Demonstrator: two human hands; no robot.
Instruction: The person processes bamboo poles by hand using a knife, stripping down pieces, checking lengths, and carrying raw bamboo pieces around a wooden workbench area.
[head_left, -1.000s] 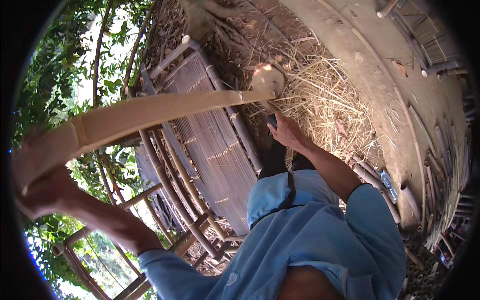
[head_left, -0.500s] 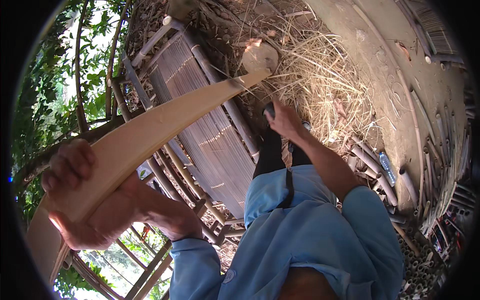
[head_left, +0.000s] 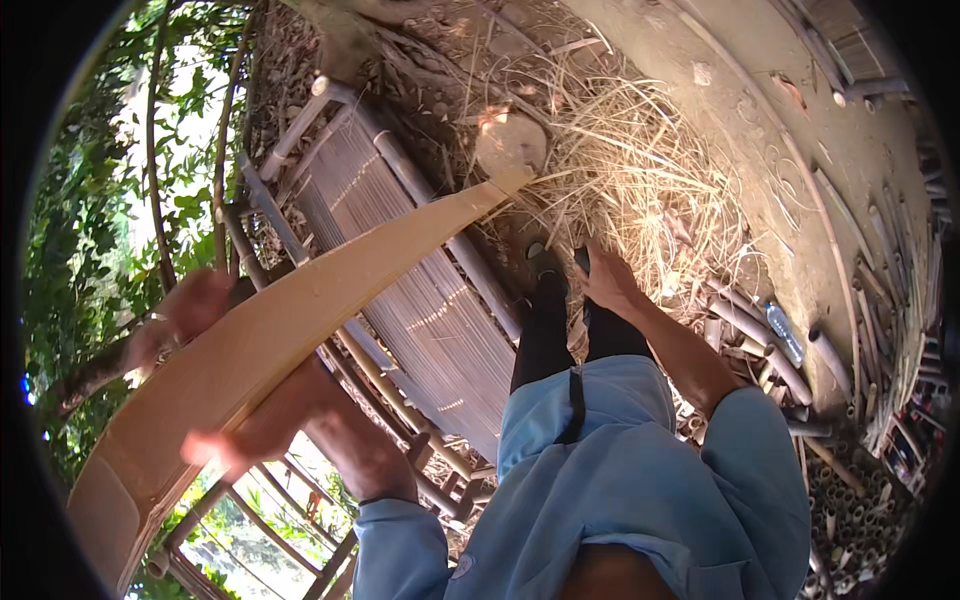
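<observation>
Strip [head_left: 300, 312] looks light yet stiff, best held lower left of frame, where left hand [head_left: 290, 402] spreads loosely; right hand [head_left: 612, 282] grips dark handle [head_left: 582, 259].

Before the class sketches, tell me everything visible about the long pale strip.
The long pale strip looks like bamboo or wood: tan, smooth-faced, broad at the lower left, tapering to a tip. A line crosses its broad end. In view, it slants across a slatted bench, its tip overlapping a round block, contact unclear. The left hand, blurred, lies behind it, fingers and thumb showing past opposite edges.
</observation>
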